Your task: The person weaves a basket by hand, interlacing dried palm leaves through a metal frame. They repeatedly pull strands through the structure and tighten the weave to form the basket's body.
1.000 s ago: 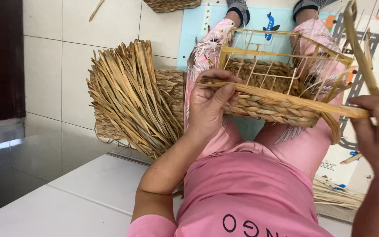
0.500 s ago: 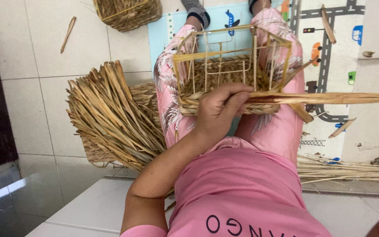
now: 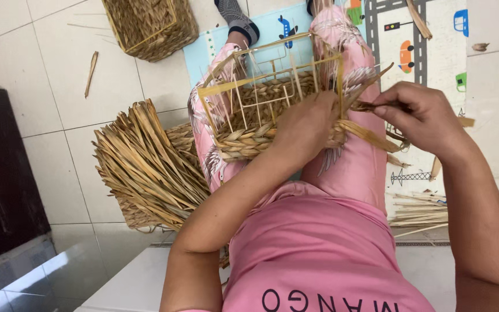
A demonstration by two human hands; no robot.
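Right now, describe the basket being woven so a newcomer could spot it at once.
Start at the pink-trousered legs in the middle. The half-woven basket rests on the lap, under the left hand. Unlike the finished basket on the floor tiles above, it shows a bare yellow wire frame over a few braided rows.

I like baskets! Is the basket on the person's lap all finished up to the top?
No. Only the bottom of the basket frame has woven braid; the upper wires are bare, while the left hand presses the braid.

L hand (image 3: pixel 304 130) on basket (image 3: pixel 261 124), R hand (image 3: pixel 420 118) pinching strand (image 3: pixel 371 136).
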